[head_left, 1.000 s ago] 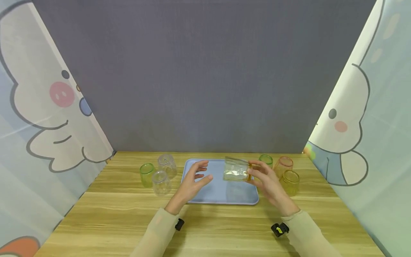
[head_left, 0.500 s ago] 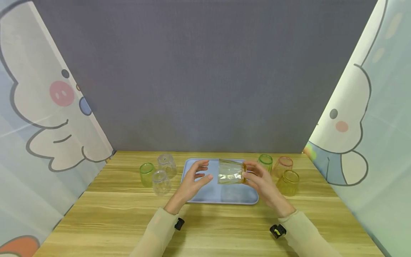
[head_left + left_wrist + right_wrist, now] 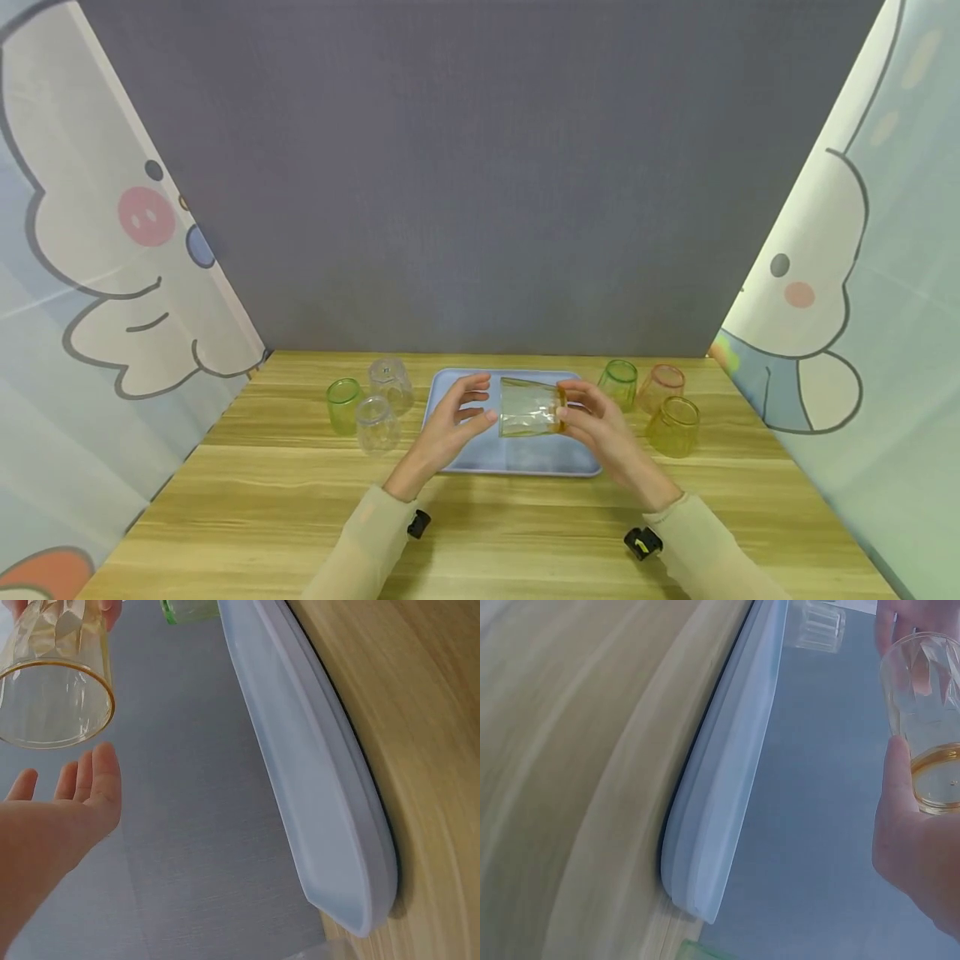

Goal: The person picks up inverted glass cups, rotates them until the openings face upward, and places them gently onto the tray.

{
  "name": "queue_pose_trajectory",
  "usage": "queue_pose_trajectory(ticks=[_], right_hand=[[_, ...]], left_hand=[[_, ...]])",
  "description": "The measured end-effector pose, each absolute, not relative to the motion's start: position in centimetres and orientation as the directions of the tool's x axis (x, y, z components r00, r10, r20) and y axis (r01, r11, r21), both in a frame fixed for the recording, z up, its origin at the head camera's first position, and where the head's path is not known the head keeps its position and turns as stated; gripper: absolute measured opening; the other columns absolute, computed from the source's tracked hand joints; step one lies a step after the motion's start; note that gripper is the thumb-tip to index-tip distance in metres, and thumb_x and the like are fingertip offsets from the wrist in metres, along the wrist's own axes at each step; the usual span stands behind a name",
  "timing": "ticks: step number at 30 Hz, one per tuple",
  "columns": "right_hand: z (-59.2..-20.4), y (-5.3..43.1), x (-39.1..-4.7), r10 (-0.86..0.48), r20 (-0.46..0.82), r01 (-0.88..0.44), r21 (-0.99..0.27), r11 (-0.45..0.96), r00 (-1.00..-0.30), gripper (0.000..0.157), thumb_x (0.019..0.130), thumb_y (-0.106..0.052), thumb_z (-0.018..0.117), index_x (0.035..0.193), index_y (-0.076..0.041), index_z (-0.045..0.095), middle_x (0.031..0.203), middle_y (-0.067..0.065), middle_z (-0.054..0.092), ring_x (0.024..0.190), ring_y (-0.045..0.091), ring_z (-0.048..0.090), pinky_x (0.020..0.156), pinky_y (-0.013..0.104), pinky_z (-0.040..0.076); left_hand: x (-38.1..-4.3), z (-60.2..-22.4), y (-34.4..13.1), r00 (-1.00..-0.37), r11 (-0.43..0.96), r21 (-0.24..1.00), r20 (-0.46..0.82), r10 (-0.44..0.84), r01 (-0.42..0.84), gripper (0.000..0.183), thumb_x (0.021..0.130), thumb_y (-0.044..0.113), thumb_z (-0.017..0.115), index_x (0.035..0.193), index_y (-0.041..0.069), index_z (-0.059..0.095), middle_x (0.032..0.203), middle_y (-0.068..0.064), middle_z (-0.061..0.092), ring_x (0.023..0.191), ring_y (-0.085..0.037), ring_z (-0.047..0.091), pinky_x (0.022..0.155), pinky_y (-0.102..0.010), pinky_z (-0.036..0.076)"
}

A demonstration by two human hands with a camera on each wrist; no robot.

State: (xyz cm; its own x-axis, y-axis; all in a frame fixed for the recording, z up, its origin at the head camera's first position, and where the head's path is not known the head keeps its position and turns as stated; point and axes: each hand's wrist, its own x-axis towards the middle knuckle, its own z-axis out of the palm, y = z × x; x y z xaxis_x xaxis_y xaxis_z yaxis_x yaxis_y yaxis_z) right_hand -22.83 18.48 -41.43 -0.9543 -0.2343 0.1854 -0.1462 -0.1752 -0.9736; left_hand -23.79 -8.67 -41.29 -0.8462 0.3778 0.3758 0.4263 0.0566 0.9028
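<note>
A clear amber-tinted glass tumbler [image 3: 528,408] is held on its side above the light-blue tray [image 3: 480,460]. My right hand [image 3: 606,429] grips it round its thick amber base, thumb on the near side. The tumbler's open mouth points left, toward my left hand [image 3: 452,423]. That hand is held with its fingers apart and loosely bent, holding nothing. In the left wrist view, the fingertips [image 3: 105,754] stand just short of the tumbler's rim [image 3: 56,742]. The right wrist view shows the thumb [image 3: 897,769] against the tumbler's wall.
Left of the tray, a green glass [image 3: 343,408] and two clear glasses [image 3: 390,387] [image 3: 377,427] stand on the wooden table [image 3: 247,500]. To its right are a green glass [image 3: 618,387], a pinkish glass [image 3: 663,390] and a yellow glass [image 3: 673,429]. A grey panel [image 3: 480,183] rises behind.
My right hand has carried the amber tumbler leftward and slightly toward me, so its mouth is now close to my left hand. The left hand has stayed in place.
</note>
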Motion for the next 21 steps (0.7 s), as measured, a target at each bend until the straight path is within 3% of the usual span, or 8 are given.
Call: queue_pose_trajectory(ticks=[12,21], right_hand=[[-41.6,17.7,-22.7,-0.285,0.196,-0.137,-0.967,-0.214,-0.938,0.051,0.097,-0.004,0.062,0.142,0.009,0.041,0.124,0.014,0.046,0.1,0.018,0.062,0.088,0.034,0.056],[-41.5,17.1,-22.7,-0.302,0.182,-0.118,-0.969,-0.217,-0.936,0.053,0.097,-0.006,0.063,0.142,0.009,0.04,0.126,0.016,0.047,0.101,0.019,0.062,0.09,0.034,0.056]], left_hand=[[-23.6,-41.3,-8.6,-0.853,0.038,0.918,0.35,0.388,0.394,0.06,0.098,0.02,0.068,0.152,0.014,0.042,0.149,-0.013,0.043,0.135,-0.035,0.045,0.109,-0.045,0.042],[-23.5,-41.5,-8.9,-0.864,0.055,0.921,0.339,0.373,0.385,0.061,0.097,0.02,0.069,0.152,0.018,0.042,0.15,-0.01,0.043,0.133,-0.03,0.046,0.105,-0.047,0.045]])
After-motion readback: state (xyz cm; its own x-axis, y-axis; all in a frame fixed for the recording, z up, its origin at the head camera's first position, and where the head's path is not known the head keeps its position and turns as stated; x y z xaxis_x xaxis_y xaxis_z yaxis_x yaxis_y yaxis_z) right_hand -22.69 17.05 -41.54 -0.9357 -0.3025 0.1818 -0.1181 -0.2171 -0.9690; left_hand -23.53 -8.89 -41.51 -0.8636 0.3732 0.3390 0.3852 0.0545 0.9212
